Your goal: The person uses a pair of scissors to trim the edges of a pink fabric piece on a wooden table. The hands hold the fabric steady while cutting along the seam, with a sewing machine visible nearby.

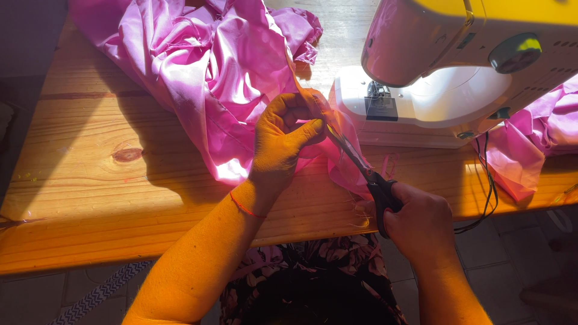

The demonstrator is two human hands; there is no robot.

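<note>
A shiny pink satin fabric (205,66) lies bunched on the wooden table (90,180). My left hand (283,135) pinches an edge of this fabric in front of the sewing machine (445,66) and holds it up. My right hand (421,222) grips black-handled scissors (367,174). Their blades point up and left into the pinched fabric edge, close to my left thumb. Loose threads hang from the fabric near the scissor handles. A thin red string circles my left wrist.
More pink fabric (536,138) is heaped at the right behind the machine. A black cable (487,186) hangs off the table's front edge. A patterned dark garment covers my lap (313,283). The floor below is tiled, with a chevron-striped strap (102,292) at lower left.
</note>
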